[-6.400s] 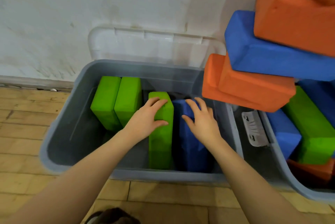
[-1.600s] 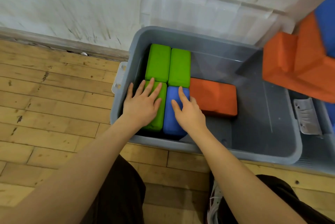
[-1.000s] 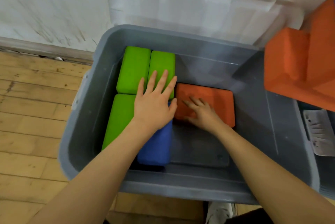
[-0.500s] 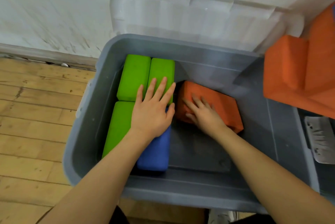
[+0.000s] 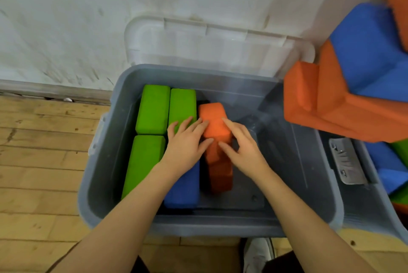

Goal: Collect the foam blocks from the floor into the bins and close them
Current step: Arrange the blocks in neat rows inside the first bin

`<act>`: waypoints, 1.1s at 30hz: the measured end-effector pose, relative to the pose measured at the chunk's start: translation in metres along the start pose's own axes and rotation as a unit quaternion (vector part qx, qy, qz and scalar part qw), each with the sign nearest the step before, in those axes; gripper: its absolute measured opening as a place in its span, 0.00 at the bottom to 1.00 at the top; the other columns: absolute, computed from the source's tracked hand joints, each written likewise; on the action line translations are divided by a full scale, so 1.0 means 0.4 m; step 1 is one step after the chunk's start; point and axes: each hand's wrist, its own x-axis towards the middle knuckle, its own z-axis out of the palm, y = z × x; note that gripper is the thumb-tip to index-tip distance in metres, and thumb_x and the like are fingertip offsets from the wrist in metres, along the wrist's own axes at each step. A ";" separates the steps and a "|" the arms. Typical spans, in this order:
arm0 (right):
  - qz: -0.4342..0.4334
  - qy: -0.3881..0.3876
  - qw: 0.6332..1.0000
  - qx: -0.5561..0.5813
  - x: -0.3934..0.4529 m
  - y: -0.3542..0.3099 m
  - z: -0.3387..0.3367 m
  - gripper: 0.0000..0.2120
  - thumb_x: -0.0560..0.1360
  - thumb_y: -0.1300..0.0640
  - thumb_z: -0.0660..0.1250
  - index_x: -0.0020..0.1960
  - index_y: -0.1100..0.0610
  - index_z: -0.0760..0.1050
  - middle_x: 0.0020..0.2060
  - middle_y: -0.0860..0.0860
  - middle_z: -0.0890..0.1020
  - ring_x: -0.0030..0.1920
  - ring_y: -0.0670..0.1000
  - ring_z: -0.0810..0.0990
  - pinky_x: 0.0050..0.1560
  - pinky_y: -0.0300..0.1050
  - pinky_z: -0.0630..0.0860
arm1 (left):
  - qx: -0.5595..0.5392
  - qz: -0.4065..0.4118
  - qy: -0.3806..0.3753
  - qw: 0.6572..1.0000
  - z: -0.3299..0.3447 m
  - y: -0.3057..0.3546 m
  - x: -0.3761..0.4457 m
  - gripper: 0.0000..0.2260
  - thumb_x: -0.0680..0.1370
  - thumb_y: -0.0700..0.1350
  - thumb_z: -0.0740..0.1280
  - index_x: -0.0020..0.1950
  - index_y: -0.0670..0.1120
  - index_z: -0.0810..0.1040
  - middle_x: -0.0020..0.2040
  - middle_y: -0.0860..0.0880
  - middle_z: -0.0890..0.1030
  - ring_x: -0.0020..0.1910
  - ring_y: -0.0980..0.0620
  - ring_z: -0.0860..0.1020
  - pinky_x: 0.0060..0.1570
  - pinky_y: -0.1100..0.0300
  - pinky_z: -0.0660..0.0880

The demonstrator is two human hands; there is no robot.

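An orange foam block [image 5: 216, 127] stands on edge near the middle of the frame, inside a grey bin [image 5: 304, 175] whose translucent lid [image 5: 212, 47] is tipped back against the white wall [image 5: 88, 18] above it. The block is a matte, slightly grainy brick with rounded corners; its narrow top face shows brightest, and its long axis runs from the upper centre of the frame down toward the lower centre, roughly parallel to the blocks beside it. The left hand [image 5: 187, 144] and the right hand [image 5: 242, 146] flank it, each with fingers curled onto its top and a thumb against its side, so both hold it between them. To its left, 3 green blocks [image 5: 152, 109] and 1 blue block [image 5: 183, 186] stand packed side by side, their long axes pointing the same way; the left forearm crosses over the blue one. At the right of the frame, a heap of orange and blue blocks [image 5: 344, 96] rises above a second bin [image 5: 375, 213]. Wooden floor [image 5: 44, 151] fills the lower left.
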 end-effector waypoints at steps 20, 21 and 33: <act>-0.002 0.033 0.999 0.001 0.016 0.046 0.064 0.24 0.72 0.56 0.72 0.67 0.53 0.72 0.70 0.52 0.70 0.63 0.53 0.75 0.55 0.53 0.78 | 0.038 0.044 0.041 0.997 0.020 -0.059 0.008 0.19 0.73 0.56 0.58 0.58 0.52 0.81 0.63 0.49 0.78 0.63 0.42 0.75 0.58 0.44 0.70; 0.007 0.033 0.999 -0.036 0.013 0.040 0.058 0.24 0.72 0.53 0.72 0.68 0.50 0.72 0.70 0.50 0.70 0.63 0.53 0.76 0.53 0.54 0.78 | 0.043 0.037 0.031 0.998 0.020 -0.055 0.007 0.19 0.73 0.56 0.58 0.58 0.53 0.81 0.63 0.49 0.78 0.63 0.42 0.75 0.59 0.44 0.70; 0.046 0.049 0.973 -0.221 -0.010 -0.169 -0.095 0.24 0.78 0.47 0.62 0.73 0.46 0.63 0.72 0.48 0.65 0.69 0.53 0.66 0.60 0.52 0.71 | 0.009 0.025 0.035 0.999 -0.158 0.005 -0.024 0.18 0.70 0.49 0.62 0.54 0.43 0.82 0.56 0.41 0.81 0.53 0.39 0.80 0.50 0.45 0.75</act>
